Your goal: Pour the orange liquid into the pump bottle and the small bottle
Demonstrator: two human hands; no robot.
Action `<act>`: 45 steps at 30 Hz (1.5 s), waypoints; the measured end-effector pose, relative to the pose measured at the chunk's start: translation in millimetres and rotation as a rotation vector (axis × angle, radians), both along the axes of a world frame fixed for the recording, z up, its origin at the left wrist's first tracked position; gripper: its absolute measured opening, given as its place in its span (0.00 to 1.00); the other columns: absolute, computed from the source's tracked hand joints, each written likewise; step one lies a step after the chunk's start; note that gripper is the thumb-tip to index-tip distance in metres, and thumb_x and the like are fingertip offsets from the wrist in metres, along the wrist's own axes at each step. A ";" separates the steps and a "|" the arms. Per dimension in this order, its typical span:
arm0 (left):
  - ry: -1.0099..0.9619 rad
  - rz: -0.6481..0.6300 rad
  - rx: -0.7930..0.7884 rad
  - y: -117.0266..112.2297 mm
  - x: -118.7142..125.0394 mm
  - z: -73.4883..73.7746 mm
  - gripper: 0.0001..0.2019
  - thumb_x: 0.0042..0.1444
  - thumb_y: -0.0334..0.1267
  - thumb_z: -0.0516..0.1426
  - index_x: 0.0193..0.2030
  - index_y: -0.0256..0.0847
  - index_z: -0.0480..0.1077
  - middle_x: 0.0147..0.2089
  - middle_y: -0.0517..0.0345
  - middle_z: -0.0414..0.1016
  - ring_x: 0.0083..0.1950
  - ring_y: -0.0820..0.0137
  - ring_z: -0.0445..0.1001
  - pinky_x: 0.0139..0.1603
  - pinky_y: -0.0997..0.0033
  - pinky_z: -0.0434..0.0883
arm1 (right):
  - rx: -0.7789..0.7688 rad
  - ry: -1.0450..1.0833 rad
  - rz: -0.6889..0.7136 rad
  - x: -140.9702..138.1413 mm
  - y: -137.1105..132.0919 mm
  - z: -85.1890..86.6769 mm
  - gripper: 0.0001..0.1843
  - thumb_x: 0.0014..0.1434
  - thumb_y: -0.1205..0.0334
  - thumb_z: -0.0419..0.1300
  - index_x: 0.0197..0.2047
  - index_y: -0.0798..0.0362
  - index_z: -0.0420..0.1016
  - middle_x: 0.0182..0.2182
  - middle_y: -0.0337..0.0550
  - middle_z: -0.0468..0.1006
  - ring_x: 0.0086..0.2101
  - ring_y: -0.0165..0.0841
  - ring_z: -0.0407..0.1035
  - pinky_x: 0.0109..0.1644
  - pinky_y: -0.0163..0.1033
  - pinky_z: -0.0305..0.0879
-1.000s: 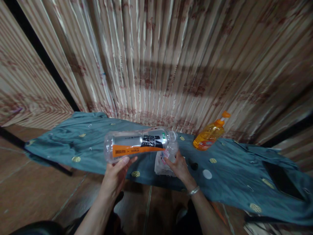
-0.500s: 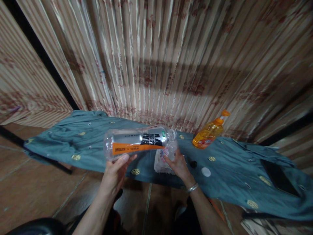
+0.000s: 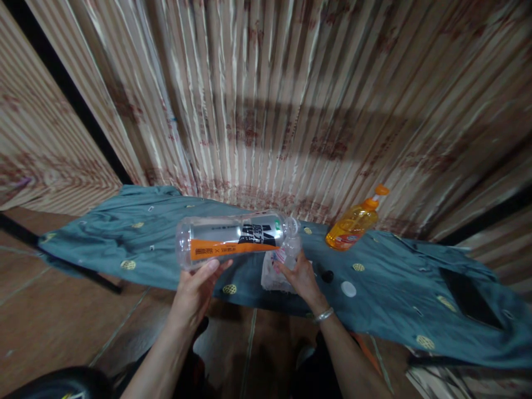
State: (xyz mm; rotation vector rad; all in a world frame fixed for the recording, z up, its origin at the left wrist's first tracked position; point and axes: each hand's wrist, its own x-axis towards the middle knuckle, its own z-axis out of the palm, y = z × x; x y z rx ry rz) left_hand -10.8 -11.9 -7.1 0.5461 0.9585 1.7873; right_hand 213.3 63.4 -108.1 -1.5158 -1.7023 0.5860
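My left hand is closed round the lower part of a large clear plastic bottle with a silver and orange label. The bottle lies nearly level, its uncapped mouth pointing right. Under that mouth, my right hand grips a smaller clear plastic bottle, held with its neck up close to the large bottle's mouth. Whether the two mouths touch I cannot tell. Behind the small bottle a whitish cloth rests on the table. Any liquid passing between the bottles does not show.
To the right stands an orange pump bottle of yellow liquid. A black cap and a white round lid lie near my right hand. A dark phone-like slab is farther right on the green tablecloth. A striped curtain hangs behind.
Both hands and both bottles keep almost the same pose. The whole view has shifted very slightly.
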 end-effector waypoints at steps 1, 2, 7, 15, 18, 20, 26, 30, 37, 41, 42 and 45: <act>0.002 0.002 0.002 -0.1 -0.2 -0.3 0.16 0.29 0.38 0.73 0.27 0.41 0.75 0.30 0.59 0.79 0.35 0.66 0.77 0.41 0.58 0.78 | 0.002 -0.005 -0.006 -0.3 0.4 -0.9 0.31 0.53 0.50 0.64 0.55 0.55 0.63 0.42 0.52 0.81 0.42 0.45 0.77 0.45 0.44 0.71; 0.004 0.003 0.005 -0.2 -0.6 -1.0 0.17 0.29 0.38 0.73 0.28 0.41 0.76 0.30 0.59 0.79 0.35 0.66 0.77 0.41 0.58 0.78 | 0.003 -0.009 -0.010 -0.4 0.7 -1.8 0.30 0.53 0.50 0.64 0.55 0.55 0.63 0.43 0.53 0.81 0.42 0.45 0.77 0.45 0.44 0.71; 0.028 -0.044 0.035 -0.3 -5.2 -7.9 0.14 0.34 0.38 0.72 0.29 0.41 0.76 0.33 0.57 0.80 0.40 0.61 0.78 0.45 0.54 0.78 | 0.014 -0.011 -0.011 0.0 1.8 -5.2 0.30 0.54 0.50 0.63 0.55 0.56 0.63 0.42 0.52 0.81 0.41 0.45 0.77 0.44 0.44 0.71; 0.052 -0.045 0.045 -1.3 -5.2 -8.9 0.15 0.36 0.38 0.71 0.33 0.42 0.76 0.36 0.56 0.81 0.45 0.58 0.78 0.46 0.54 0.77 | 0.015 -0.024 -0.019 0.4 3.1 -6.9 0.30 0.53 0.49 0.63 0.54 0.56 0.63 0.41 0.52 0.81 0.40 0.45 0.77 0.43 0.44 0.72; 0.056 -0.050 0.047 -1.3 -5.1 -8.3 0.19 0.36 0.37 0.71 0.38 0.44 0.77 0.37 0.57 0.81 0.46 0.57 0.78 0.46 0.54 0.77 | 0.014 -0.012 -0.002 0.3 3.0 -6.2 0.29 0.54 0.48 0.62 0.53 0.55 0.63 0.40 0.51 0.80 0.40 0.45 0.77 0.42 0.44 0.71; 0.055 -0.054 0.053 -1.1 -5.7 -8.5 0.20 0.37 0.37 0.71 0.40 0.45 0.77 0.37 0.57 0.81 0.46 0.57 0.78 0.46 0.54 0.77 | 0.010 -0.013 0.000 0.3 2.6 -5.8 0.28 0.54 0.48 0.62 0.53 0.55 0.63 0.40 0.51 0.80 0.40 0.45 0.77 0.42 0.44 0.71; 0.051 -0.060 0.064 -1.0 -6.9 -9.5 0.18 0.37 0.36 0.71 0.39 0.44 0.77 0.37 0.57 0.81 0.45 0.58 0.78 0.46 0.55 0.77 | 0.011 -0.020 -0.018 0.0 1.7 -5.4 0.28 0.53 0.48 0.62 0.53 0.55 0.64 0.39 0.50 0.81 0.40 0.44 0.77 0.42 0.43 0.71; 0.038 -0.045 0.061 -1.2 -5.5 -7.8 0.19 0.35 0.35 0.71 0.38 0.44 0.77 0.38 0.57 0.81 0.44 0.58 0.79 0.46 0.55 0.77 | 0.013 -0.014 -0.006 0.1 2.0 -5.9 0.28 0.54 0.49 0.62 0.52 0.55 0.64 0.39 0.50 0.81 0.38 0.43 0.77 0.40 0.42 0.71; 0.059 -0.038 0.046 -2.5 -3.9 -4.0 0.21 0.34 0.37 0.71 0.39 0.44 0.77 0.37 0.55 0.81 0.46 0.55 0.78 0.46 0.53 0.77 | 0.031 -0.031 -0.011 -0.6 1.6 -4.4 0.29 0.54 0.48 0.62 0.53 0.56 0.64 0.40 0.52 0.81 0.40 0.44 0.77 0.42 0.44 0.72; 0.061 -0.043 0.044 -2.7 -3.9 -3.2 0.20 0.34 0.38 0.71 0.38 0.44 0.77 0.37 0.55 0.81 0.46 0.56 0.78 0.47 0.53 0.77 | 0.034 -0.029 -0.019 -1.1 1.0 -3.3 0.27 0.53 0.50 0.63 0.52 0.55 0.64 0.41 0.52 0.80 0.40 0.44 0.77 0.43 0.43 0.71; 0.056 -0.040 0.042 -2.7 -3.9 -3.0 0.20 0.33 0.37 0.72 0.38 0.44 0.77 0.37 0.55 0.81 0.46 0.55 0.78 0.47 0.53 0.77 | 0.032 -0.029 -0.020 -1.2 0.9 -3.0 0.27 0.53 0.50 0.63 0.52 0.55 0.64 0.41 0.52 0.80 0.40 0.44 0.77 0.43 0.43 0.71; 0.051 -0.042 0.038 -2.8 -3.5 -2.0 0.20 0.34 0.37 0.71 0.38 0.44 0.77 0.37 0.56 0.81 0.46 0.56 0.78 0.47 0.52 0.76 | 0.016 -0.026 -0.025 -1.5 0.4 -1.7 0.26 0.54 0.50 0.63 0.51 0.55 0.64 0.39 0.51 0.81 0.40 0.44 0.77 0.42 0.43 0.72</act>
